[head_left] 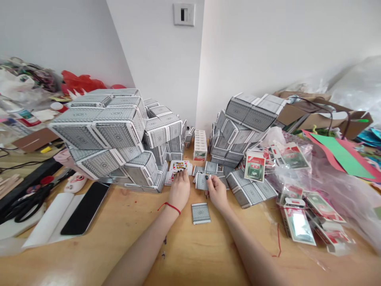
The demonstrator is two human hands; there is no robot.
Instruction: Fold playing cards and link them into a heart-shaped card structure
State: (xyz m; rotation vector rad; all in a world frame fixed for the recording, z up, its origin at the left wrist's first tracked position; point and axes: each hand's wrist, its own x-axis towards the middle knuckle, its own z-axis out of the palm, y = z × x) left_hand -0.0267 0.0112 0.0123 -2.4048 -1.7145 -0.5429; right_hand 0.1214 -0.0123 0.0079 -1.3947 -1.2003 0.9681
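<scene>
Evidently the right hand [216, 191] pinches a patterned card [201, 181]; the left hand [179, 188] touches face-up cards [177, 164], its grip unclear.

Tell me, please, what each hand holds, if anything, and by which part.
The right hand holds a card by its right edge; the left hand touches face-up cards, grip unclear.

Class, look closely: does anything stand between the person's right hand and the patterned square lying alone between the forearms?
Nothing visible does. The right hand holds a patterned card just beyond the square, with only tabletop showing between. The left hand is off to the side, at the face-up cards.
</scene>
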